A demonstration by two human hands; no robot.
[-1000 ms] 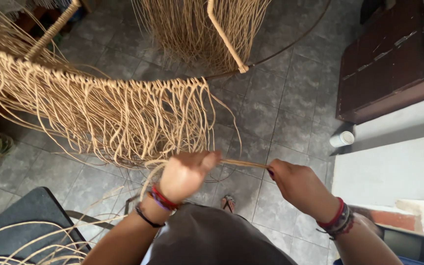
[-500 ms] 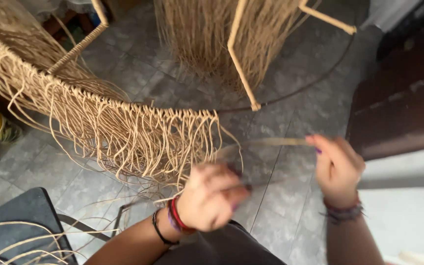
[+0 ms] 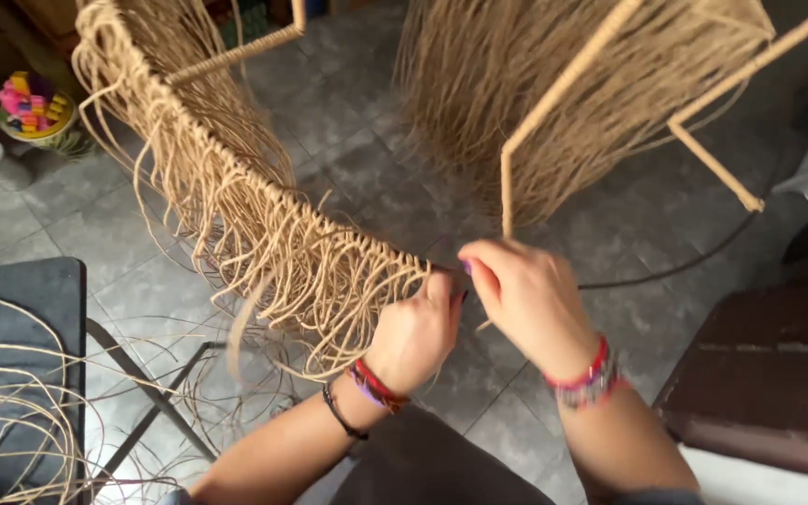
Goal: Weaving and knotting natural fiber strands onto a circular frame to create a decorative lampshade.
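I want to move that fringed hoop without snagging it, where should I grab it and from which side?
Probably grip the hoop on its wrapped top rim, coming from above. The rim is the one firm edge; loose fibre strands hang below it and would tangle. The left hand and right hand already meet at the rim's end.

Grey tiled floor (image 3: 348, 140) (daylit, dusty). Dark wooden cabinet (image 3: 778, 374) near right; black folding stool (image 3: 21, 309) near left; colourful bowl (image 3: 35, 112) far left.
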